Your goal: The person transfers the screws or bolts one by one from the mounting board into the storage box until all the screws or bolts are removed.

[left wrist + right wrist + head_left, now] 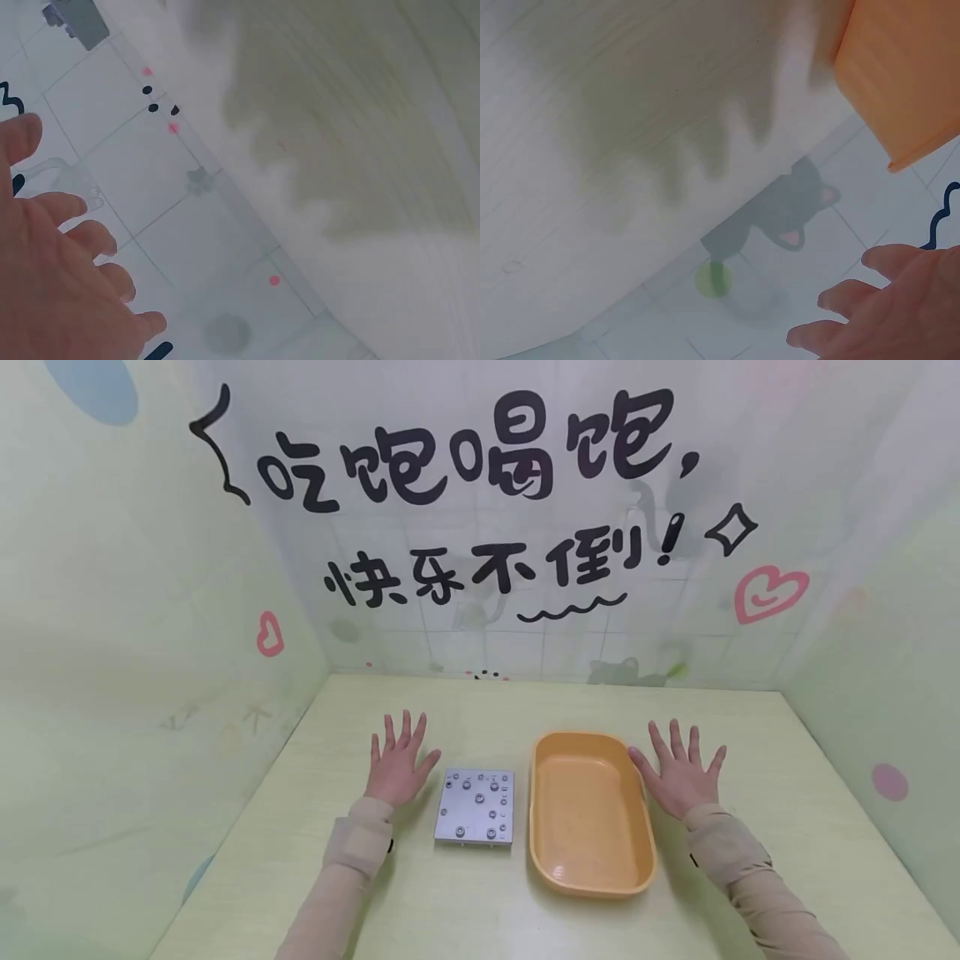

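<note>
My left hand [395,768] is spread palm down over the table, fingers apart, holding nothing. Just right of it lies a square silvery metal plate [468,810] with several bolts or screws standing in its top. An orange rectangular tray [592,827] with rounded corners sits right of the plate, with bare inside. Beside the tray's right rim is my right hand [681,777], fingers spread, its thumb close to the rim; I cannot tell whether they touch. In the right wrist view part of the tray [911,75] shows above the hand [907,300]. The left wrist view shows the left hand [67,277] holding nothing.
The pale wooden table [420,910] meets a back wall [450,643] printed with dark lettering and drawings. Light green side walls [135,710] enclose the table on the left and right.
</note>
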Motion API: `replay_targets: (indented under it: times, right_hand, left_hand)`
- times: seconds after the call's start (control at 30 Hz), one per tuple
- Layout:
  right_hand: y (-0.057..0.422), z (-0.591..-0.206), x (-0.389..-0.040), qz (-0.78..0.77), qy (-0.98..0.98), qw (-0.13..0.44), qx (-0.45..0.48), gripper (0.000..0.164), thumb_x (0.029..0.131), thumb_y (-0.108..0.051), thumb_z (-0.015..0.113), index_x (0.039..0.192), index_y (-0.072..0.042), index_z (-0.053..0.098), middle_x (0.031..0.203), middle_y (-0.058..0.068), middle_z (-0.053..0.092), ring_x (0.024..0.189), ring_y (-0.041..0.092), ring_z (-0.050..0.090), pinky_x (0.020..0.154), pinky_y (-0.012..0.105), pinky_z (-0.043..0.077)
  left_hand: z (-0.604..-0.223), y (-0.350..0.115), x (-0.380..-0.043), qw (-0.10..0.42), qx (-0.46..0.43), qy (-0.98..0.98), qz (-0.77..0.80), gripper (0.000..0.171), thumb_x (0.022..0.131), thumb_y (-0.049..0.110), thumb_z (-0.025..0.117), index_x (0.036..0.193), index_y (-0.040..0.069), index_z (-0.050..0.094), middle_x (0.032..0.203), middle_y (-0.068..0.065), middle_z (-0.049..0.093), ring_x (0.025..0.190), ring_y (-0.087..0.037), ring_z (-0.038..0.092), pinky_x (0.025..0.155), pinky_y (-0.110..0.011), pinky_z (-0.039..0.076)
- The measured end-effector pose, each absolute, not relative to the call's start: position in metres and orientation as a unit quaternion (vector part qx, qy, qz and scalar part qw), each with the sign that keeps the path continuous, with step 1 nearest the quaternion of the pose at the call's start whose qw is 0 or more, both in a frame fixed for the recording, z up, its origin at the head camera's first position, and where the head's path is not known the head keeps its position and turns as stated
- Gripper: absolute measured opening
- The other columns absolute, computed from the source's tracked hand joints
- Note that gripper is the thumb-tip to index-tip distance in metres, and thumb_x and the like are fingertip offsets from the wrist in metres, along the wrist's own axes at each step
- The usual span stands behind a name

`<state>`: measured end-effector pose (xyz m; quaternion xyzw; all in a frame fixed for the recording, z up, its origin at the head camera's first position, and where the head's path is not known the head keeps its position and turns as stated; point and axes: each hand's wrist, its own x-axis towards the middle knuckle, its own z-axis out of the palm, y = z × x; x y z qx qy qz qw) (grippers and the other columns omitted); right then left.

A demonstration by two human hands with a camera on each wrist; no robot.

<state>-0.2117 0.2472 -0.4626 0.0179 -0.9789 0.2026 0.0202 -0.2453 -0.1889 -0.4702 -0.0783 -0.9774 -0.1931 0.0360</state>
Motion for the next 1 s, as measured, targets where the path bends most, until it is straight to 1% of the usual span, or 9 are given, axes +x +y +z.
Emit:
replay_targets:
  times: [0.2, 0.33, 0.43, 0.57, 0.67, 0.73, 0.9, 1.0]
  right_hand:
    - [0.245, -0.461, -0.211, 0.199, -0.980, 0.014, 0.022, 0.082, 0.099, -0.065, 0.031, 0.158, -0.009, 0.017, 0.162, 0.029, 0.005, 0.148, 0.053, -0.005, 0.106, 0.077, -0.022]
    - [0.242, -0.463, -0.210, 0.204, -0.979, 0.011, 0.023, 0.081, 0.100, -0.063, 0.032, 0.158, -0.009, 0.018, 0.161, 0.030, 0.005, 0.148, 0.053, -0.003, 0.107, 0.076, -0.021]
    - [0.241, -0.464, -0.210, 0.209, -0.978, 0.010, 0.027, 0.081, 0.100, -0.063, 0.032, 0.158, -0.008, 0.018, 0.161, 0.031, 0.006, 0.148, 0.052, -0.001, 0.111, 0.075, -0.016]
    - [0.240, -0.464, -0.211, 0.210, -0.977, 0.002, 0.032, 0.082, 0.101, -0.063, 0.030, 0.158, -0.006, 0.016, 0.161, 0.032, 0.005, 0.148, 0.052, 0.002, 0.115, 0.073, -0.005]
    - [0.239, -0.464, -0.212, 0.211, -0.977, -0.002, 0.037, 0.081, 0.102, -0.061, 0.029, 0.158, -0.004, 0.016, 0.160, 0.033, 0.005, 0.147, 0.053, 0.003, 0.117, 0.072, 0.002]
    - [0.239, -0.463, -0.212, 0.211, -0.977, -0.003, 0.040, 0.081, 0.102, -0.061, 0.030, 0.158, -0.004, 0.015, 0.160, 0.033, 0.005, 0.147, 0.053, 0.003, 0.117, 0.071, 0.004]
    - [0.237, -0.458, -0.214, 0.208, -0.977, 0.000, 0.048, 0.081, 0.102, -0.061, 0.030, 0.158, -0.004, 0.015, 0.161, 0.032, 0.006, 0.148, 0.052, 0.004, 0.119, 0.069, 0.005]
    - [0.234, -0.455, -0.215, 0.204, -0.978, 0.005, 0.053, 0.080, 0.102, -0.060, 0.030, 0.158, -0.004, 0.016, 0.161, 0.032, 0.006, 0.148, 0.052, 0.006, 0.119, 0.068, 0.006]
  left_hand:
    - [-0.461, -0.188, -0.241, 0.016, -0.111, -0.969, -0.219, 0.083, 0.097, 0.037, 0.061, 0.159, 0.011, 0.014, 0.165, -0.019, 0.009, 0.151, -0.042, -0.005, 0.122, -0.063, 0.002]
    - [-0.451, -0.187, -0.238, -0.013, -0.126, -0.965, -0.230, 0.089, 0.090, 0.032, 0.072, 0.157, 0.004, 0.019, 0.163, -0.018, 0.017, 0.152, -0.040, 0.008, 0.123, -0.060, 0.014]
    - [-0.446, -0.188, -0.236, -0.034, -0.128, -0.961, -0.241, 0.086, 0.088, 0.028, 0.075, 0.155, 0.002, 0.027, 0.160, -0.020, 0.028, 0.148, -0.041, 0.025, 0.120, -0.058, 0.026]
    - [-0.446, -0.190, -0.233, -0.056, -0.124, -0.953, -0.272, 0.075, 0.088, 0.024, 0.075, 0.149, 0.000, 0.038, 0.152, -0.022, 0.043, 0.140, -0.042, 0.040, 0.116, -0.055, 0.035]
    - [-0.450, -0.191, -0.231, -0.063, -0.133, -0.945, -0.291, 0.068, 0.089, 0.021, 0.074, 0.145, -0.003, 0.044, 0.147, -0.021, 0.049, 0.138, -0.041, 0.043, 0.116, -0.054, 0.036]
    - [-0.451, -0.191, -0.230, -0.067, -0.144, -0.943, -0.293, 0.066, 0.089, 0.020, 0.074, 0.144, -0.004, 0.045, 0.145, -0.021, 0.051, 0.137, -0.040, 0.044, 0.115, -0.054, 0.037]
    - [-0.456, -0.189, -0.228, -0.089, -0.167, -0.941, -0.282, 0.070, 0.088, 0.021, 0.075, 0.145, -0.004, 0.043, 0.149, -0.022, 0.047, 0.139, -0.041, 0.042, 0.117, -0.054, 0.035]
    - [-0.461, -0.190, -0.228, -0.099, -0.182, -0.940, -0.271, 0.072, 0.089, 0.024, 0.073, 0.146, -0.005, 0.040, 0.152, -0.024, 0.041, 0.142, -0.043, 0.036, 0.119, -0.056, 0.030]
